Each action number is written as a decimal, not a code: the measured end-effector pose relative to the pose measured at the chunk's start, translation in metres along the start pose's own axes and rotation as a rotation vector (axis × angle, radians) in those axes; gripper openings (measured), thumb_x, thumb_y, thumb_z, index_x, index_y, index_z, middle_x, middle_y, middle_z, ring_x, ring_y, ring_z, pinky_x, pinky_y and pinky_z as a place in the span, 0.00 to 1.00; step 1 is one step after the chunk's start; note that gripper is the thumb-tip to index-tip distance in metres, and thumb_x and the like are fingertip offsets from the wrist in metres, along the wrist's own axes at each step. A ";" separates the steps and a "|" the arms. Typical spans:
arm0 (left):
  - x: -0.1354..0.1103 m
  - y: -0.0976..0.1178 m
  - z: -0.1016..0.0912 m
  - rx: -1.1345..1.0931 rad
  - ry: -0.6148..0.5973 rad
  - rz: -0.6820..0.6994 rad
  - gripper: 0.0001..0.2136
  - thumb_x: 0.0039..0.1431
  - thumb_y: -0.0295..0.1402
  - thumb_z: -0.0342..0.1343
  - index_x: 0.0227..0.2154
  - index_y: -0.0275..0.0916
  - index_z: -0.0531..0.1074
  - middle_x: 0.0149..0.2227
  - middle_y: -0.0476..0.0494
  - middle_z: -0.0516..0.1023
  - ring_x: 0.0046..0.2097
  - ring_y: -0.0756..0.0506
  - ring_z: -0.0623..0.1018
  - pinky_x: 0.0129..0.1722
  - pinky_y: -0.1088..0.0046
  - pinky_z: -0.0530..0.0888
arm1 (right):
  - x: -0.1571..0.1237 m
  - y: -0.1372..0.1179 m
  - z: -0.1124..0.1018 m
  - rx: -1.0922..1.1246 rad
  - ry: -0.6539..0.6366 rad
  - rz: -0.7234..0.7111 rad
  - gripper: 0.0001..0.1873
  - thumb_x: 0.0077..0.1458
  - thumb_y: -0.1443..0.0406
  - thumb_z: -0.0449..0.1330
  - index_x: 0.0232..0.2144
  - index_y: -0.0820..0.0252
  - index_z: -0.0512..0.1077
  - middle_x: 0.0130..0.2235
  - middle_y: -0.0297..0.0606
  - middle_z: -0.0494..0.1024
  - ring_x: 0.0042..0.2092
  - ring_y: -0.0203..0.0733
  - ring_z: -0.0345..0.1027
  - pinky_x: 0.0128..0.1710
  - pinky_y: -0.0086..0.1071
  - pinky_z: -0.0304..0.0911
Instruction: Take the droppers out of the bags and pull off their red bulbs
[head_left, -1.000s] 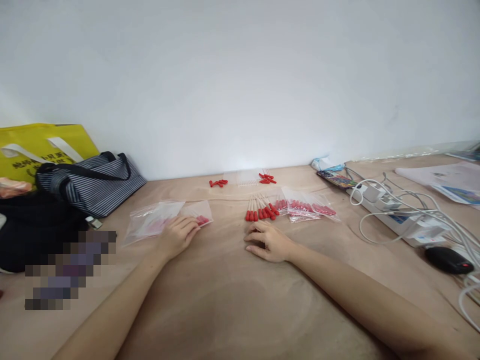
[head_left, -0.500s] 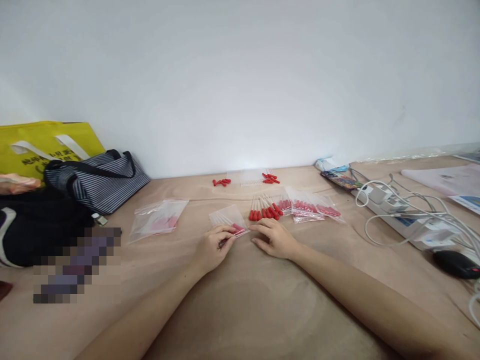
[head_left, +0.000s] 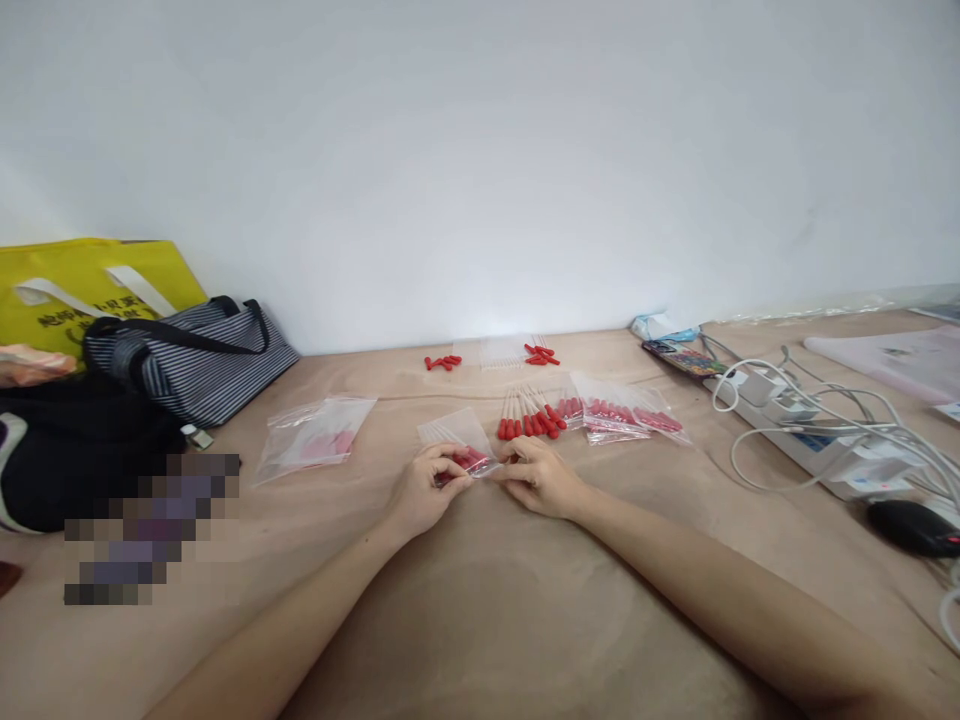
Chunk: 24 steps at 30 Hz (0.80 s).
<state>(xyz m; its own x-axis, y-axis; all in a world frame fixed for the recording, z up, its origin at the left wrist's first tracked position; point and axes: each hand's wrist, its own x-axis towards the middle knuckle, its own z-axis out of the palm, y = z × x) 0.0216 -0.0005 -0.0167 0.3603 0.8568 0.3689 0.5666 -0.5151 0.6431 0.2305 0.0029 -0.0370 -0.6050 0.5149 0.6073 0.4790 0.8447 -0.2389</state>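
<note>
A small clear zip bag (head_left: 459, 441) with red-tipped sticks inside lies on the tan table (head_left: 480, 610) in front of me. My left hand (head_left: 422, 490) pinches its near left edge, fingers closed on the plastic. My right hand (head_left: 541, 476) pinches the bag's near right corner. Just beyond my right hand lies a loose bunch of red-tipped sticks (head_left: 527, 417). Several filled bags (head_left: 624, 414) lie to the right of that bunch.
A pile of clear bags (head_left: 315, 438) lies at the left. A striped bag (head_left: 193, 357), a yellow bag (head_left: 71, 290) and dark cloth stand at the far left. Small red pieces (head_left: 538, 354) lie by the wall. A power strip with white cables (head_left: 814, 430) and a black mouse (head_left: 911, 525) are at the right.
My left hand took one bag from the left pile and carried it to the middle. My right hand has closed on the bag's other corner.
</note>
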 end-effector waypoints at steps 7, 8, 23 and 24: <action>0.000 0.000 0.001 -0.072 -0.005 -0.051 0.04 0.45 0.29 0.57 0.19 0.39 0.74 0.36 0.43 0.75 0.41 0.45 0.73 0.41 0.65 0.71 | 0.000 -0.001 0.001 -0.031 0.027 0.013 0.13 0.50 0.70 0.54 0.37 0.53 0.73 0.36 0.38 0.69 0.36 0.38 0.61 0.35 0.32 0.57; 0.000 -0.001 0.002 -0.071 -0.003 -0.058 0.03 0.45 0.29 0.58 0.19 0.39 0.74 0.36 0.43 0.75 0.41 0.45 0.73 0.41 0.64 0.71 | 0.001 -0.001 0.001 -0.037 0.027 0.021 0.12 0.51 0.70 0.54 0.37 0.54 0.73 0.36 0.38 0.69 0.36 0.38 0.61 0.35 0.32 0.56; 0.002 0.004 0.005 0.096 0.035 0.061 0.08 0.53 0.33 0.51 0.25 0.40 0.75 0.38 0.43 0.75 0.43 0.45 0.73 0.44 0.64 0.70 | 0.016 -0.009 0.011 -0.146 0.021 0.119 0.08 0.54 0.67 0.53 0.30 0.57 0.73 0.34 0.37 0.70 0.36 0.38 0.57 0.35 0.34 0.49; 0.002 0.005 0.005 0.122 0.035 0.088 0.08 0.53 0.32 0.51 0.26 0.40 0.75 0.39 0.43 0.75 0.44 0.44 0.72 0.45 0.63 0.70 | 0.016 -0.009 0.011 -0.151 0.023 0.113 0.08 0.54 0.67 0.53 0.30 0.57 0.73 0.34 0.37 0.70 0.36 0.38 0.57 0.35 0.34 0.48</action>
<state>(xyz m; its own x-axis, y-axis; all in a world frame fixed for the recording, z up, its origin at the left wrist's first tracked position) 0.0293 -0.0010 -0.0164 0.3873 0.8075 0.4449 0.6208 -0.5852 0.5217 0.2093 0.0048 -0.0337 -0.5280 0.5999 0.6011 0.6339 0.7494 -0.1911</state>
